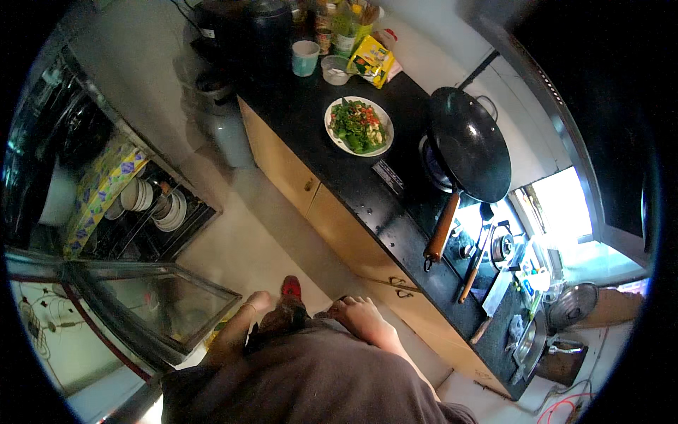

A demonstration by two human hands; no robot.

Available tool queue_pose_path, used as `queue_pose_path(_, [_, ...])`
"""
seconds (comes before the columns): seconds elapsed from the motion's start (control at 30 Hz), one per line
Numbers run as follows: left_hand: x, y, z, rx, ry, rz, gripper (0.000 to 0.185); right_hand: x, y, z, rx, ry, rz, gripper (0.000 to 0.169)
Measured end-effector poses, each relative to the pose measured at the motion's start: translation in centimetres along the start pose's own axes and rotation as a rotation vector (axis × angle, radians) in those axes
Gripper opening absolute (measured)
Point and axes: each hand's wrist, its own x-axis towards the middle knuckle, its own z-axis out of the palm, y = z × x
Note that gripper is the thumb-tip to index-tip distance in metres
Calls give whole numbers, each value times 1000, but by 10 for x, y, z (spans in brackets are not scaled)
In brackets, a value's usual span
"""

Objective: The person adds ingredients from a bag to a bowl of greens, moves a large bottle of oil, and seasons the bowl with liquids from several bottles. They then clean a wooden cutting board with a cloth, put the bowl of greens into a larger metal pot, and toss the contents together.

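My left hand (259, 301) hangs low beside my body, next to the free edge of a glass-paned cabinet door (159, 307) that stands ajar. A thin band circles that wrist, and its fingers are mostly hidden. On the other side, my right hand (360, 318) is held against the front of my dark shirt (318, 376), fingers curled forward; whether anything is under them cannot be seen. Ahead, on the black countertop (296, 116), sits a white oval plate (329, 139) of chopped green and red vegetables. A black wok (471, 140) with a wooden handle (443, 228) leans over the stove.
A cleaver (497, 292) and a wooden-handled spatula (474, 273) lie along the counter near the gas burner (502, 247). Stacked bowls (136, 195) fill the cabinet at left. A cup (305, 59), a plastic tub (335, 71) and a yellow packet (372, 59) stand at the back.
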Motion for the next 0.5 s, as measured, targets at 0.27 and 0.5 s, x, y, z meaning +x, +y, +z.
queue_pose_path(0.27, [34, 0, -37, 94, 40, 73, 22, -7, -4, 1, 29, 39, 108, 27])
queue_pose_path(0.5, [43, 38, -53, -82, 70, 165, 22, -14, -2, 3, 53, 40, 175, 28])
